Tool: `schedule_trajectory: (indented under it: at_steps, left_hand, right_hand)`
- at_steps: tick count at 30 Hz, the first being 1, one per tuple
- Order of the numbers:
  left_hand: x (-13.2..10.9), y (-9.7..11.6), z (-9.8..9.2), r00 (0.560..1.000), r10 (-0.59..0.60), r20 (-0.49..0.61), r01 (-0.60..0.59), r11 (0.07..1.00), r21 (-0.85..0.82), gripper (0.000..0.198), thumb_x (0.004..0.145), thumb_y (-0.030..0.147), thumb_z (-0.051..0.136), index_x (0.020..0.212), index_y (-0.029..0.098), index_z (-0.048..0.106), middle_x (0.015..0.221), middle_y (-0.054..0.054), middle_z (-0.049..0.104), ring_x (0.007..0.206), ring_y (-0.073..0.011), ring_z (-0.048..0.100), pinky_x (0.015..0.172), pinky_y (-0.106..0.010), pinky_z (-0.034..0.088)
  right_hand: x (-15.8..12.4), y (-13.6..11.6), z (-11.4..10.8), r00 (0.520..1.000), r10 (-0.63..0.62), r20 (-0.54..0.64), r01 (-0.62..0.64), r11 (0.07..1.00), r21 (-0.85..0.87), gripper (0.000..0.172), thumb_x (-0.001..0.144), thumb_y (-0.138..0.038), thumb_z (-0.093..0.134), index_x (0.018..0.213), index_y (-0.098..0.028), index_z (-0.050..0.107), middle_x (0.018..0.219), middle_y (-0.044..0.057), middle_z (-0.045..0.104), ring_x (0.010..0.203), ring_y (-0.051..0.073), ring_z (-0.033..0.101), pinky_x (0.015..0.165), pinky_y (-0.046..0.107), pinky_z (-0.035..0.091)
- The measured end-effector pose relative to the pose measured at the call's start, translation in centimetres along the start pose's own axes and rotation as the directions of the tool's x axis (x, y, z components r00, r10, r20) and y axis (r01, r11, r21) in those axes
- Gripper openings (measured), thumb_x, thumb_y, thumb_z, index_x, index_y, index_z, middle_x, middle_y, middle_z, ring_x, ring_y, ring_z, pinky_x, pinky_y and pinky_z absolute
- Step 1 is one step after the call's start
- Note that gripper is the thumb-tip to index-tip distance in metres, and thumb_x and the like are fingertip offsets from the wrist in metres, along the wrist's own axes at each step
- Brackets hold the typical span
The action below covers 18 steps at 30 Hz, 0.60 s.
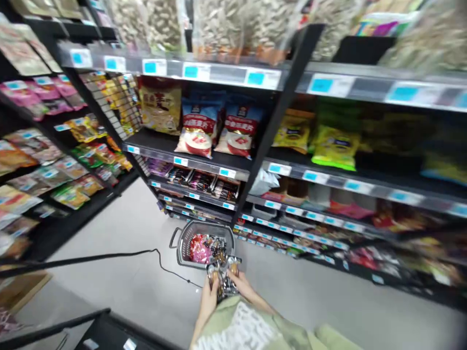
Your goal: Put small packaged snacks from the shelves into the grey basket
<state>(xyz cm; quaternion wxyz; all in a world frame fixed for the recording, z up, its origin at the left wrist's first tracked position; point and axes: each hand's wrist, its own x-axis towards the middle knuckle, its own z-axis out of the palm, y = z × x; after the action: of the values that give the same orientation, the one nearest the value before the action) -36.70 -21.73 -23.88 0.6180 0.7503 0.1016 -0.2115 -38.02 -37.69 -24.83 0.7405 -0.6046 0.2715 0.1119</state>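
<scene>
Fingers point(214, 283) of the left hand point(209, 295) curled round small dark packets point(221, 281), thumb on top; right hand point(243, 285) likewise closed on them from the other side. Grip looks part-closed, bunch held between both hands; exact finger gaps too small and blurred to tell. Packets: glossy film, crinkled, black and silver with tan patches, held in front of the torso, at the basket's near edge as seen from above. Basket point(212, 227): grey plastic, rounded rectangle, perforated walls, loop handle at left, sitting on smooth pale grey floor point(146, 218). Inside it, shiny red and pink wrappers point(200, 250) on the left, dark wrappers point(219, 243) on the right. Thin black cable point(171, 272) runs from the left toward the left forearm. Green shirt point(233, 330), soft cloth, white block lettering. Ahead, black shelving point(156, 141) with white-and-blue price tags point(196, 72); puffy cereal bags point(199, 129) stand upright; above, big clear bags point(237, 29) full of pale knobbly pieces. Right side smeared by blur.
</scene>
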Motion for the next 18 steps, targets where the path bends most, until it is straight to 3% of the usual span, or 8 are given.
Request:
schedule_trajectory:
  at_steps: [3,7,10,13,15,18]
  left_hand:
    - [-1.8,0.8,-0.5,0.994,0.062,0.085,-0.071,0.991,0.116,0.079,0.084,0.066,0.052,0.142,0.014,0.042,0.133,-0.018,0.062,0.126,-0.0283,0.059,0.111,-0.041,0.04]
    - [-4.6,0.2,-1.0,0.973,0.122,0.196,-0.164,0.964,0.211,0.075,0.094,0.055,0.041,0.156,0.019,0.02,0.148,-0.014,0.05,0.142,-0.024,0.041,0.118,-0.04,0.031]
    - [-6.0,0.1,-0.6,0.953,0.106,0.285,-0.178,0.954,0.241,0.07,0.094,0.05,0.043,0.154,0.019,0.029,0.147,-0.013,0.052,0.144,-0.026,0.038,0.12,-0.043,0.027]
    - [-7.2,1.3,0.0,0.884,0.111,0.454,-0.228,0.95,0.213,0.057,0.089,0.041,0.055,0.141,0.019,0.052,0.145,-0.012,0.054,0.142,-0.0286,0.041,0.121,-0.045,0.025]
    - [-8.2,2.3,0.2,0.837,0.124,0.533,-0.252,0.952,0.173,0.06,0.08,0.028,0.065,0.138,0.019,0.055,0.146,-0.012,0.053,0.14,-0.0291,0.043,0.121,-0.045,0.024]
    - [-9.7,3.1,0.2,0.852,0.13,0.507,-0.22,0.968,0.12,0.081,0.066,0.013,0.073,0.143,0.022,0.049,0.151,-0.011,0.047,0.141,-0.0297,0.041,0.122,-0.046,0.023]
  right_hand:
    - [-3.1,1.7,-0.2,0.998,-0.002,-0.07,0.008,0.996,0.084,0.065,0.064,-0.084,0.062,0.069,-0.02,0.058,0.064,0.004,0.061,0.067,0.024,0.063,0.072,0.039,0.05]
    - [-7.0,3.3,-2.5,0.983,-0.062,-0.173,0.082,0.991,0.108,0.066,0.056,-0.078,0.074,0.083,-0.019,0.061,0.073,0.005,0.067,0.073,0.027,0.066,0.076,0.041,0.052]
    - [-10.1,3.5,-5.3,0.937,-0.151,-0.316,0.162,0.987,0.008,0.074,0.063,-0.065,0.077,0.119,-0.02,0.056,0.094,0.007,0.072,0.091,0.027,0.067,0.094,0.045,0.048]
    - [-12.6,3.0,-7.0,0.907,-0.198,-0.372,0.179,0.98,-0.086,0.09,0.074,-0.052,0.073,0.147,-0.02,0.031,0.103,0.008,0.072,0.095,0.025,0.068,0.101,0.049,0.044]
    - [-13.5,2.7,-7.4,0.899,-0.256,-0.356,0.228,0.966,-0.121,0.083,0.079,-0.047,0.069,0.148,-0.021,0.032,0.116,0.01,0.068,0.105,0.025,0.065,0.104,0.047,0.043]
    - [-14.0,2.6,-7.3,0.889,-0.341,-0.306,0.306,0.939,-0.157,0.057,0.081,-0.043,0.068,0.132,-0.023,0.053,0.131,0.01,0.06,0.118,0.024,0.058,0.103,0.041,0.045]
